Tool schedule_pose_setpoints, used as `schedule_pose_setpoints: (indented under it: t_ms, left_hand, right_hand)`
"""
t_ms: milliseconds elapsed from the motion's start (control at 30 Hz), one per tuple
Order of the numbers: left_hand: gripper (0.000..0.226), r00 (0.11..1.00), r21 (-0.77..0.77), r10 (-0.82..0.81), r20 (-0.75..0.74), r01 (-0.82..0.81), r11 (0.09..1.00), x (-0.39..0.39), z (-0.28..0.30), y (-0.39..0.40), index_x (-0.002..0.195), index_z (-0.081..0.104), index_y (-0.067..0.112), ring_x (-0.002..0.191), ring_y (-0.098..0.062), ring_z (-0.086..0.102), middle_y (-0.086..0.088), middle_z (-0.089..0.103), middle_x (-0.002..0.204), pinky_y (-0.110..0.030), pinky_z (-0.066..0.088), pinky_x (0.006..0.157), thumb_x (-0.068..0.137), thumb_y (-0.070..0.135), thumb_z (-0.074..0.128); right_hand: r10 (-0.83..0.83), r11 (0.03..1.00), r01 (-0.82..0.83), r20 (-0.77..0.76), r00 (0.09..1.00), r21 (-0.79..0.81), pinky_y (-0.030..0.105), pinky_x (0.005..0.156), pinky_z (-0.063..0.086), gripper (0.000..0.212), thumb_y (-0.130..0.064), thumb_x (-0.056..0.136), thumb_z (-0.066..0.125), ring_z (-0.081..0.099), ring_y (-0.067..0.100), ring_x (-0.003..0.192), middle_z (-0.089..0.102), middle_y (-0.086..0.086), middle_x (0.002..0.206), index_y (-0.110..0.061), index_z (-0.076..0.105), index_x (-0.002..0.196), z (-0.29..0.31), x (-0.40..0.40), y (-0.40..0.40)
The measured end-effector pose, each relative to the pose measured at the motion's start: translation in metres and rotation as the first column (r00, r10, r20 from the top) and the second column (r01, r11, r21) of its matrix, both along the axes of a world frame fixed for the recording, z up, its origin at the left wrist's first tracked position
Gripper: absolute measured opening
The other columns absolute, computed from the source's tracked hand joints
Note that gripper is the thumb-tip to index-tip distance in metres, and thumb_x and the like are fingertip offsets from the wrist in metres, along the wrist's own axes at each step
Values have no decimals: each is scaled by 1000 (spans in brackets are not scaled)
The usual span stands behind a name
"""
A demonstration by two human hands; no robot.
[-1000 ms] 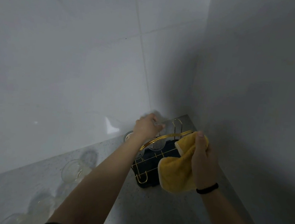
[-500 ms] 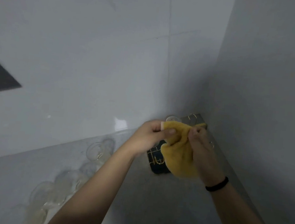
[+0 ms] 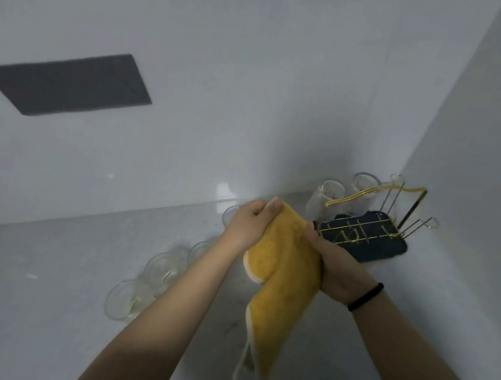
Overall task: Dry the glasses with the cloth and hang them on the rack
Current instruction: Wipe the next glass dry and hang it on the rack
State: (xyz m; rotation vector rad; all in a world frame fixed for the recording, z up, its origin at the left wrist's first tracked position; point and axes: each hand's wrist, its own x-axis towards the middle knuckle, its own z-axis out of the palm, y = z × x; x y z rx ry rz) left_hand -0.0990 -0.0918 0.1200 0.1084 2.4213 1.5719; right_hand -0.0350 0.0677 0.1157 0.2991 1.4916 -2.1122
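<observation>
Cloth [image 3: 280,283], yellow: held by both hands, hanging slack above the counter [image 3: 55,263]. A second before, the right hand [image 3: 332,266] alone held it, bunched, while the left hand [image 3: 251,223] reached to the rack [image 3: 370,227]; the left had since come back and pinched the top corner, the right closed round the middle.

Glasses: two or three inverted on the rack — a row of undried glasses [image 3: 157,275] stood on the counter to the left.

Judgement: one hanging finished — cloth being re-gripped for the next glass.
</observation>
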Motion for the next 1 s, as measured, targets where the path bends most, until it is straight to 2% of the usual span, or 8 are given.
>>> schedule_pose_setpoints:
  t_ms: [167,267,367,500,667,800,900,1000]
  left_hand:
    - [34,994,-120,80,80,-70,990,15,-43,-63,90,66,15,73,-12,58,5,58,76,-26,45,66,101,42,47]
    - [37,999,-306,43,-32,-51,951,16,-68,-99,123,63,17,119,-21,56,-1,62,121,-34,43,98,98,42,52]
    - [71,998,-572,-62,21,63,818,9,-87,-129,148,38,22,146,-25,26,-4,30,158,-43,19,117,89,55,60]
    - [104,960,-699,-218,174,276,660,-3,-106,-142,156,14,20,149,-26,21,-4,17,164,-49,15,119,78,62,68]
    - [96,960,-715,-256,116,260,649,-9,-117,-141,153,21,23,140,-29,34,-9,34,153,-43,22,115,78,47,75]
    - [92,975,-556,-200,97,220,801,-12,-109,-143,150,32,20,133,-30,44,-11,44,147,-44,34,111,74,42,79]
    - [92,984,-225,-152,94,170,959,-3,-82,-140,149,36,19,125,-25,52,-10,52,137,-37,45,102,72,33,86]
    - [98,986,115,-136,101,124,986,17,-47,-131,149,31,26,120,-19,55,-7,57,128,-31,47,94,70,28,88]
  right_hand:
    - [-80,994,69,143,987,81,52,104,41,49,-47,94,38,53,30,116,57,10,124,-16,46,130,-33,10,-59]
    - [-192,976,162,223,956,144,53,107,36,58,-48,92,41,47,36,122,49,15,135,-13,37,139,-44,12,-85]
    - [-325,941,281,272,906,188,53,108,34,62,-47,91,47,43,36,126,44,15,142,-12,34,141,-52,13,-104]
    - [-438,892,383,251,863,239,48,104,37,61,-47,91,45,47,35,124,48,16,139,-9,38,139,-55,16,-113]
    - [-433,896,390,228,872,212,48,104,41,58,-49,93,40,56,30,104,60,13,119,-9,43,135,-59,25,-112]
    - [-403,894,368,101,909,257,48,103,43,59,-53,92,35,59,29,110,63,9,116,-14,44,135,-55,35,-107]
    - [-338,857,328,-47,940,398,48,107,40,76,-66,79,34,55,26,119,56,8,133,-20,41,139,-38,49,-111]
    - [-236,788,339,-255,937,513,47,102,43,76,-67,78,28,56,31,115,60,17,126,-15,54,125,-19,62,-117]
